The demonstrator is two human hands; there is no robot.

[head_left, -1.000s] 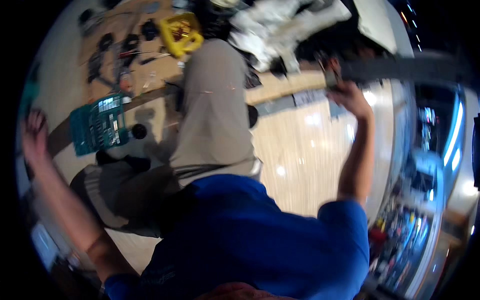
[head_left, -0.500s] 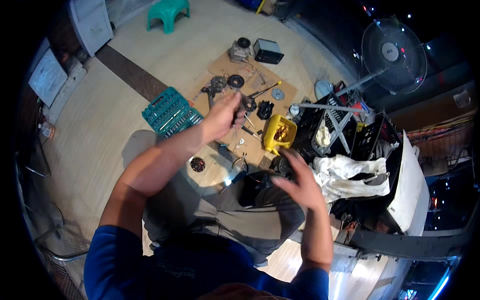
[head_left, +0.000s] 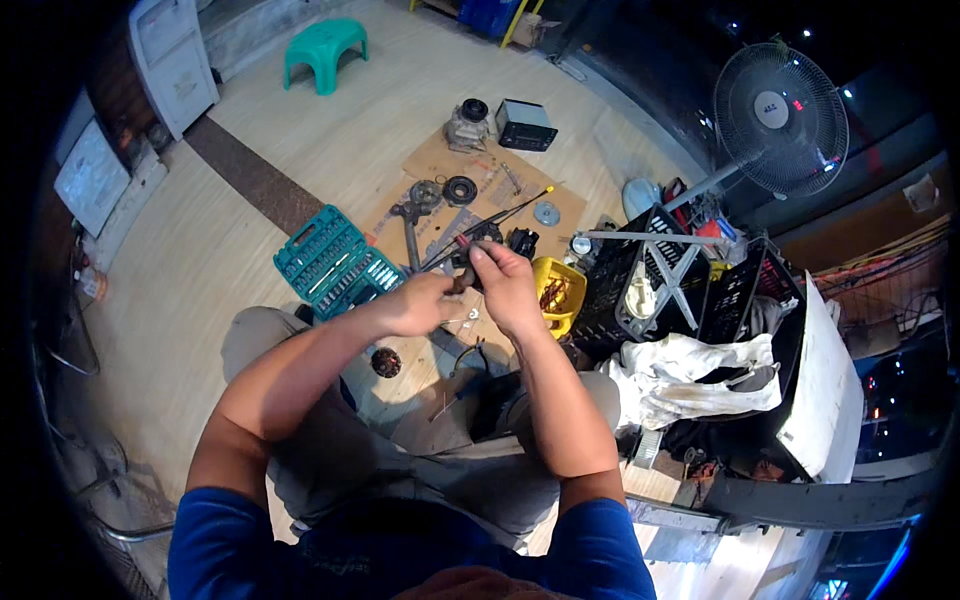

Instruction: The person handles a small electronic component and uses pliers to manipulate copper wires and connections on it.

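In the middle of the view my right hand (head_left: pixel 505 285) closes its thumb and fingers on a small dark piece with a red part (head_left: pixel 463 243). Just left of it my left hand (head_left: pixel 425 305) is curled shut; what its fingers hold is hidden. Beneath lies cardboard (head_left: pixel 430 150) with dark metal parts (head_left: pixel 459 190), long thin tools and a pale disc (head_left: pixel 546 213). An open teal socket case (head_left: pixel 322 250) is to the left, a yellow cut container (head_left: pixel 566 312) to the right. A round dark cup of small pieces (head_left: pixel 386 362) sits below my left hand.
Black crates (head_left: pixel 715 305), a standing fan (head_left: pixel 780 120), white cloth (head_left: pixel 700 385) and a white board (head_left: pixel 820 390) crowd the right side. A green stool (head_left: pixel 325 50) and a boxy metal device (head_left: pixel 525 125) are farther back. A pale door (head_left: pixel 172 55) is at the upper left.
My head has turned back to face the cardboard. Both hands have come together at its middle; my right hand, open half a second ago, has closed on the small piece.
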